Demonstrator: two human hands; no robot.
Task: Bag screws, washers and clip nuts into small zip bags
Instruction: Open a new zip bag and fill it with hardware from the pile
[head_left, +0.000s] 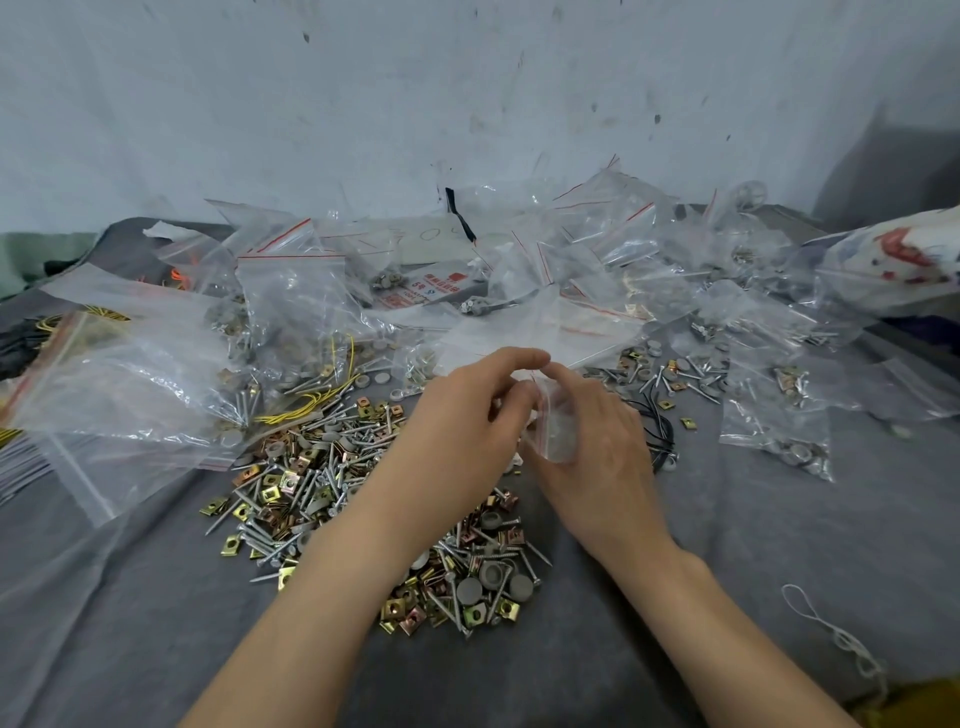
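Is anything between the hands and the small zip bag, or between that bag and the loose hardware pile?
Nothing visible. Left hand and right hand both pinch the small zip bag near its red-striped mouth; the hardware pile lies uncovered just below them, crossed only by the left forearm.

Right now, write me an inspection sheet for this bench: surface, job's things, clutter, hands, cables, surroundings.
Surface: grey cloth, wrinkled, covers the bench.
Job's things: loose pile of screws, washers and clip nuts under the forearms; small zip bag held above it, contents unclear; filled bags heaped at the back.
Clutter: large clear bag at left; red-printed packet among the bags; printed bag at far right.
Hands: left hand and right hand both pinch the small zip bag near its red-lined mouth.
Cables: yellow ties left of the pile; black cord by the right hand; white string at lower right.
Surroundings: stained pale wall behind.
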